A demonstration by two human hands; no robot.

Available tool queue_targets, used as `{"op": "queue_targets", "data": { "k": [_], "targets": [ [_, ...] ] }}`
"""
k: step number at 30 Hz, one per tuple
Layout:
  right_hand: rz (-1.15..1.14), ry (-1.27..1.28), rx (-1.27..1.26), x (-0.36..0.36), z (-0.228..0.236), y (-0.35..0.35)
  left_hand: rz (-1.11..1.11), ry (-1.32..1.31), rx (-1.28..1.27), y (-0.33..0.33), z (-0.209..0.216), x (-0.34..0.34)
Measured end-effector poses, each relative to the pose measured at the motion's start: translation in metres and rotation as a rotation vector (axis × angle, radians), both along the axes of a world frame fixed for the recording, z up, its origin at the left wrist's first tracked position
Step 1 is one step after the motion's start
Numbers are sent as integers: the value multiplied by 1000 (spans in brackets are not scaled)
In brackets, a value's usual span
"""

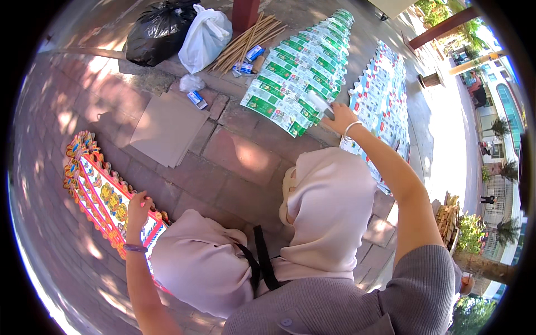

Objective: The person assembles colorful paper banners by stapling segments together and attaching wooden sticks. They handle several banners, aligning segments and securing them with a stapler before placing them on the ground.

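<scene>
My right hand (pixel 341 118) is closed around a narrow, pale grey tool (pixel 320 105) whose kind I cannot make out. It holds the tool over the near right edge of a long row of overlapping green-and-white printed sheets (pixel 301 72). My left hand (pixel 139 209), its fingers bent and drawn together, is at the right edge of a stack of red and yellow printed cut-outs (pixel 109 192) on the paving. Whatever lies between those fingertips is hidden. A second row of overlapping sheets, blue, white and red (pixel 382 92), spreads out to the right of the green one.
A flat cardboard sheet (pixel 167 129) lies ahead of me, beside a small blue-and-white box (pixel 197 100). Farther off are a black bag (pixel 159 33), a white bag (pixel 205 39), a bundle of thin sticks (pixel 245 42) and a red post (pixel 244 15). My bent knees take up the near middle.
</scene>
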State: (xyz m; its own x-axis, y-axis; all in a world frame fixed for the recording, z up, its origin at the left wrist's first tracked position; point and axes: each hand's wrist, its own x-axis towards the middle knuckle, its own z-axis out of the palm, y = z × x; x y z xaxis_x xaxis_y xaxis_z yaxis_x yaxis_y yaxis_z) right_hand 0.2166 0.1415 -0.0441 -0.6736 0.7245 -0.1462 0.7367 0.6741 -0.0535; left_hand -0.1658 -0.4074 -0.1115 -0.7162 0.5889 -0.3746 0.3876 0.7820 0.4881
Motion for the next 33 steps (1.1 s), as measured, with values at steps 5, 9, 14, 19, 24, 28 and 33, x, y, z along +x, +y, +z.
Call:
{"op": "queue_targets", "data": {
  "k": [5, 9, 14, 19, 24, 28, 33],
  "targets": [
    [-649, -195, 40, 150, -40, 37, -539, 367, 57, 133, 75, 1],
    [-595, -124, 233, 198, -72, 32, -819, 506, 6, 247, 80, 42],
    [-532, 714, -508, 122, -130, -6, -979, 525, 17, 366, 20, 149],
    [-852, 1280, -1284, 13, -167, -41, -968, 439, 127, 424, -25, 226],
    [-855, 1443, -1229, 10, -161, -36, -900, 294, 192, 452, -19, 259],
    [-858, 1459, -1294, 48, -147, -33, -864, 248, 88, 467, -11, 292],
    [-757, 1404, -1258, 47, -133, -27, -841, 419, 252, 487, -14, 300]
  ]
}}
